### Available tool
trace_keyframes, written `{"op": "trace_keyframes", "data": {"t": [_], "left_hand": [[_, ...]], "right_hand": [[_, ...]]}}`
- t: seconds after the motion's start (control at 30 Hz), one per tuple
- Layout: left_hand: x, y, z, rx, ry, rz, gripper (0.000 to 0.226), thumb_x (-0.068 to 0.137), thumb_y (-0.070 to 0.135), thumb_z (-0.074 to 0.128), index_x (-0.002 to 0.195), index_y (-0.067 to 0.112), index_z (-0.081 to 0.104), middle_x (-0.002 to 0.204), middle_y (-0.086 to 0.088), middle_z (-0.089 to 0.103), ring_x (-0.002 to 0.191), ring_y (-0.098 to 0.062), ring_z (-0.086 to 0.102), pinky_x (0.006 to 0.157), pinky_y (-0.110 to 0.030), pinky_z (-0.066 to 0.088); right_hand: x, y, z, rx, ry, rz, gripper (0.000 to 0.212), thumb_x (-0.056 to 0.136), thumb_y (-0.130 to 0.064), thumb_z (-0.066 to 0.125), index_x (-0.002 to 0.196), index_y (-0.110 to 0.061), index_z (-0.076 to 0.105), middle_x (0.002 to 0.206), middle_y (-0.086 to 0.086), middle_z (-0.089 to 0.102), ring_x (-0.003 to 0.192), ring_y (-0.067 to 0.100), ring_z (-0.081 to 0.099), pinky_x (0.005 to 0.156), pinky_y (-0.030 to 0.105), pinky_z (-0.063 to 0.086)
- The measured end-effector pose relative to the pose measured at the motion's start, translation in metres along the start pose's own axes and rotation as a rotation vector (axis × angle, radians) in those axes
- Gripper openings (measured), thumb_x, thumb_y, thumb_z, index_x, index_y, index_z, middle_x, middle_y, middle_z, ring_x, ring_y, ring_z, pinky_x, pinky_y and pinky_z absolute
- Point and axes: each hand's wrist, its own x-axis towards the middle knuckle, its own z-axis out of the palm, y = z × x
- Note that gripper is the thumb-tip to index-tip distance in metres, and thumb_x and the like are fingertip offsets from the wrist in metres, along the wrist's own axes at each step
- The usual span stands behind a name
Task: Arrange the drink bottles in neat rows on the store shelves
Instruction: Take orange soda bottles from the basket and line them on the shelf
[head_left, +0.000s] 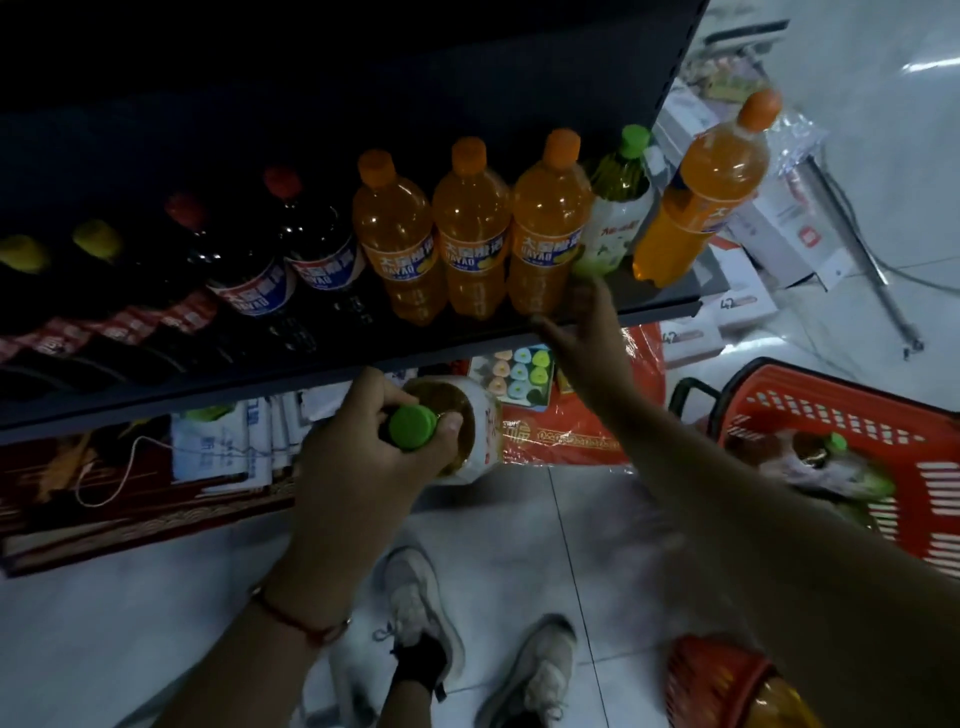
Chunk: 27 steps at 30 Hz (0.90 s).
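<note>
left hand (363, 447) gripped green-cap bottle (457, 431) below shelf (363, 358) | right hand (582, 317) open, fingers spread at shelf edge | basket (831, 410) right of shelf

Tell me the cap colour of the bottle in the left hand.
Green: the cap of the bottle that the left hand grips, head view.

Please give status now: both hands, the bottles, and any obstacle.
Left hand grips green-cap bottle below shelf. Right hand open at shelf edge by shelved green-cap bottle. No obstacle seen.
</note>
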Motion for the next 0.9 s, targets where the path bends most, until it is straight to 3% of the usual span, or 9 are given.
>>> {"op": "trace_keyframes", "data": {"t": [0.13,0.23,0.33,0.4,0.53,0.67,0.73,0.8,0.9], "left_hand": [[-0.009,0.037,-0.019,-0.058,-0.046,-0.01,0.037,0.072,0.055,0.068,0.079,0.022,0.051,0.062,0.003,0.058,0.062,-0.013,0.059,0.047,-0.027,0.045],[-0.02,0.079,-0.043,-0.153,-0.049,-0.043,0.035,0.076,0.037,0.08,0.077,0.02,0.05,0.062,-0.002,0.054,0.056,-0.014,0.054,0.045,-0.02,0.041],[-0.03,0.119,-0.067,-0.268,-0.017,-0.036,0.029,0.081,0.022,0.08,0.078,0.021,0.051,0.062,0.002,0.05,0.054,-0.007,0.05,0.049,-0.016,0.042],[-0.033,0.141,-0.083,-0.337,0.026,-0.04,0.025,0.081,0.034,0.08,0.085,0.025,0.056,0.072,0.001,0.059,0.065,-0.011,0.06,0.056,-0.021,0.051],[-0.032,0.181,-0.117,-0.271,-0.019,0.048,0.032,0.082,0.059,0.06,0.109,0.043,0.058,0.1,0.023,0.064,0.093,-0.001,0.064,0.077,-0.027,0.058],[-0.031,0.206,-0.146,-0.208,-0.238,0.082,0.075,0.078,0.066,0.065,0.141,0.05,0.027,0.133,0.015,0.052,0.118,-0.005,0.057,0.095,-0.035,0.053],[-0.033,0.22,-0.153,-0.288,-0.283,0.032,0.098,0.073,0.059,0.077,0.144,0.046,0.011,0.132,0.012,0.05,0.113,0.004,0.059,0.09,-0.024,0.054],[-0.035,0.234,-0.159,-0.384,-0.252,0.016,0.1,0.072,0.032,0.084,0.141,0.036,0.011,0.125,0.011,0.052,0.1,0.013,0.061,0.076,-0.015,0.055],[-0.027,0.248,-0.17,-0.468,-0.185,0.057,0.09,0.072,0.018,0.086,0.137,0.029,0.024,0.121,0.008,0.055,0.099,0.008,0.064,0.068,-0.017,0.056]], "right_hand": [[-0.087,-0.023,-0.001,0.229,-0.339,0.34,0.044,0.095,-0.045,0.055,0.132,-0.023,0.048,0.129,0.002,0.057,0.104,0.013,0.061,0.082,0.026,0.054],[-0.127,-0.051,-0.01,0.611,-0.445,0.562,0.051,0.096,-0.057,0.041,0.122,-0.017,0.059,0.114,0.014,0.067,0.103,0.03,0.065,0.09,0.044,0.054],[-0.156,-0.085,-0.028,0.873,-0.447,0.706,0.064,0.095,-0.063,0.039,0.13,-0.014,0.058,0.126,0.024,0.062,0.114,0.038,0.06,0.095,0.048,0.05],[-0.176,-0.107,-0.045,0.926,-0.437,0.698,0.06,0.094,-0.06,0.043,0.131,-0.014,0.059,0.127,0.022,0.063,0.116,0.038,0.061,0.097,0.048,0.05],[-0.21,-0.148,-0.078,0.98,-0.453,0.558,0.055,0.097,-0.047,0.041,0.136,-0.01,0.051,0.123,0.019,0.065,0.112,0.033,0.063,0.091,0.041,0.054],[-0.215,-0.196,-0.102,0.939,-0.453,0.345,0.068,0.089,-0.042,0.058,0.145,-0.009,0.038,0.14,0.027,0.047,0.127,0.043,0.049,0.104,0.056,0.042],[-0.214,-0.212,-0.109,0.899,-0.413,0.266,0.064,0.092,-0.031,0.061,0.146,-0.009,0.035,0.146,0.031,0.038,0.132,0.049,0.042,0.107,0.066,0.033],[-0.217,-0.227,-0.115,0.911,-0.363,0.264,0.069,0.087,-0.026,0.071,0.145,-0.011,0.036,0.145,0.031,0.039,0.128,0.05,0.046,0.103,0.066,0.038],[-0.223,-0.254,-0.121,0.735,-0.321,0.177,0.066,0.083,-0.027,0.073,0.14,-0.017,0.04,0.133,0.024,0.053,0.111,0.039,0.064,0.084,0.049,0.056]]}}
